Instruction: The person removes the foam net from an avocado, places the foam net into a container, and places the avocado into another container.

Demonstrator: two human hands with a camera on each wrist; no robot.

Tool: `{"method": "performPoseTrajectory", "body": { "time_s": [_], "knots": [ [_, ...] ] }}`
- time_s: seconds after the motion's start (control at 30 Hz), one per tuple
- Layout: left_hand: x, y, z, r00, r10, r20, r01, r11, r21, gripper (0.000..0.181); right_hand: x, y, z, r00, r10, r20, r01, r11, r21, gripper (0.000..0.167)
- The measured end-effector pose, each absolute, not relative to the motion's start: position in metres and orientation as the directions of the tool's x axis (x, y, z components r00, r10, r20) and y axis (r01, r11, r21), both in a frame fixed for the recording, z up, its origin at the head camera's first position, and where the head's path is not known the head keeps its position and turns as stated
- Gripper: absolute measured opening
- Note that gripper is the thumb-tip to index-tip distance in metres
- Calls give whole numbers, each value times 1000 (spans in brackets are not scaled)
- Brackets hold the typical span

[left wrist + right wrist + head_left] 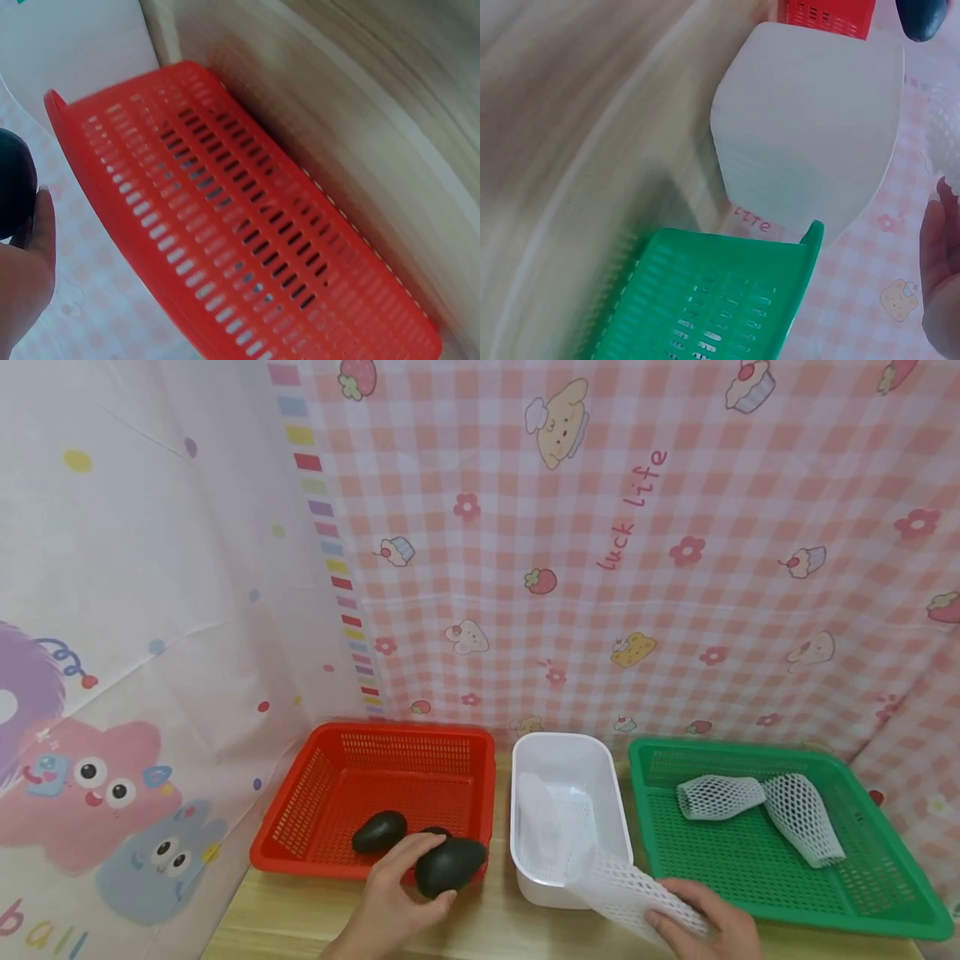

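Observation:
My left hand [397, 893] grips a dark avocado [450, 865] above the front right corner of the red basket [292, 860]. Inside that basket lies another avocado [379, 832], and part of a further dark one shows behind the held fruit. A white foam net sleeve [626, 889] is pinched by my right hand [705, 920], its free end reaching over the front rim of the white bin [525, 883]. Whitish net sleeves [538, 814] lie in the bin. At the left wrist view's edge, the fingers [43, 232] curve round the avocado [15, 184].
A green basket [720, 868] stands at the right with two net-wrapped items [722, 797] in it. All the containers rest on a wooden table [495, 931]. Behind them hangs a pink checked cloth [585, 627], and a white printed cloth [187, 652] hangs at the left.

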State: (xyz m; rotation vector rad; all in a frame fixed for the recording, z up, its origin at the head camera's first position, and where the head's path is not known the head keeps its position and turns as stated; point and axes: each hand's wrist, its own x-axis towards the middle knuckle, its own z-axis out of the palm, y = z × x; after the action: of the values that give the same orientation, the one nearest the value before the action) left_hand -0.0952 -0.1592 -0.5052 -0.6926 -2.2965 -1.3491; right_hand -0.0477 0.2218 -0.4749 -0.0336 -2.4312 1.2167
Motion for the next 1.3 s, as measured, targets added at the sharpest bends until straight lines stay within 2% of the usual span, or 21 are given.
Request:
{"method": "performPoseTrajectory", "body": {
  "time_s": [0.1,0.23,0.47,0.73,1.03,1.3],
  "knots": [
    [-98,-163,-503,-791,189,582,599,431,675,70,-52,223,-470,-923,216,317,-124,615,-779,35],
    [-101,-168,-500,-781,159,605,598,471,649,69,-57,225,-466,-926,202,318,-142,596,-790,35],
    [-110,-177,-496,-803,112,585,554,501,665,69,-66,228,-465,-907,151,392,-234,593,-771,35],
    [-120,-191,-494,-805,90,586,532,545,648,66,-83,230,-468,-857,107,503,-353,589,-727,43],
    [-135,-210,-497,-837,-1,547,440,594,673,63,-100,228,-464,-864,107,492,-336,604,-722,39],
    [-146,-223,-498,-889,-93,449,298,629,718,62,-114,218,-464,-822,140,552,-371,604,-705,38]
  ]
}}
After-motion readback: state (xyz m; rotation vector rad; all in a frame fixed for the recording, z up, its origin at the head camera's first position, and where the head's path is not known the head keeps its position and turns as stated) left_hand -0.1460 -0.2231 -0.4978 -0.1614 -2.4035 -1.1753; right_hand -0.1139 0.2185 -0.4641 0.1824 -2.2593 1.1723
